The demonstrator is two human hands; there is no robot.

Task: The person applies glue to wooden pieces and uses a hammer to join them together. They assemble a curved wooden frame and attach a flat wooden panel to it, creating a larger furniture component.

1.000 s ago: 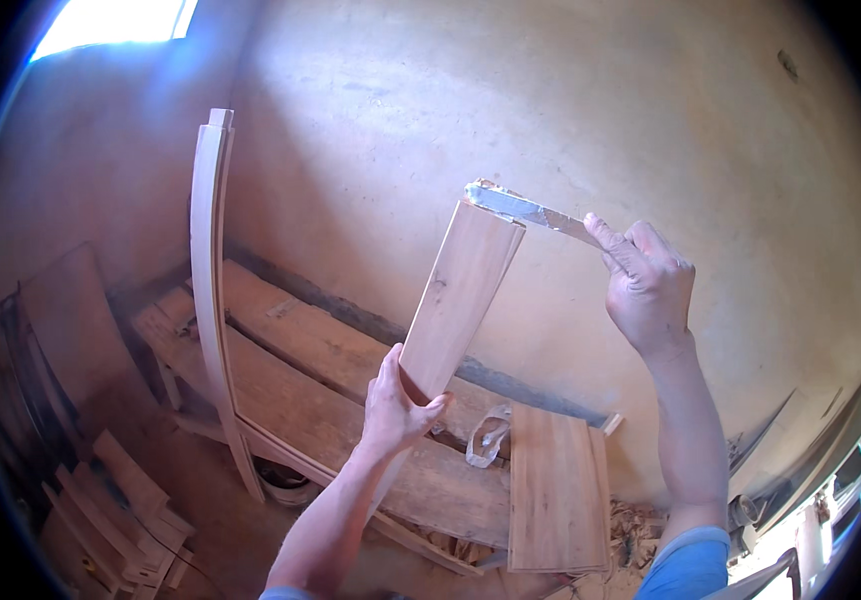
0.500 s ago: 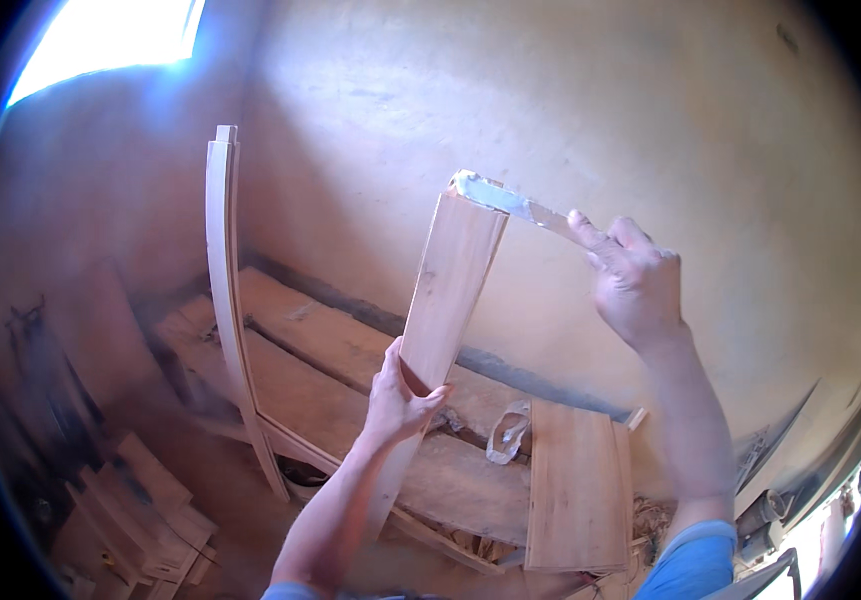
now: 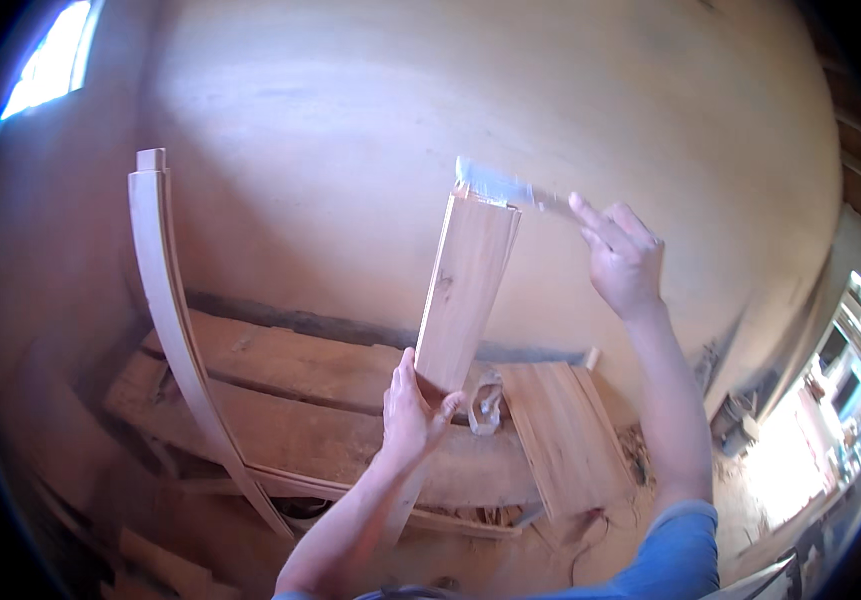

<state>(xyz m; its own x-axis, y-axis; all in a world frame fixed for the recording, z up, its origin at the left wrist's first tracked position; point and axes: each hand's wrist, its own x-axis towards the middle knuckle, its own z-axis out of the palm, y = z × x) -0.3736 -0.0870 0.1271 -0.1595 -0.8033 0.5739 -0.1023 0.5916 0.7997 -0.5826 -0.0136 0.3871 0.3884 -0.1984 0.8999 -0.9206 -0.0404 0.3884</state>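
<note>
While the bare left hand (image 3: 415, 415) grips a long, pale brown wooden board (image 3: 470, 280) about midway along its visible length, fingers behind and thumb at the right edge, the board stands steeply tilted, top end raised in front of the person. Extended from a blue sleeve (image 3: 685, 540), the right arm ends in the bare right hand (image 3: 625, 260), its fingers closed on one end of a flat, narrow strip smeared with whitish paste (image 3: 495, 183), which lies across the board's top end. Beyond sits a low, dusty brown plank bench (image 3: 350, 440), carrying a wide reddish-brown wooden panel (image 3: 565, 430) and, just beside it, a crumpled clear plastic item (image 3: 485, 400). Leftward rises a tall, pale wooden post with a stepped top (image 3: 165, 270). Behind everything is a beige plastered wall (image 3: 350, 130), with a bright window (image 3: 55, 60) at far upper left.
</note>
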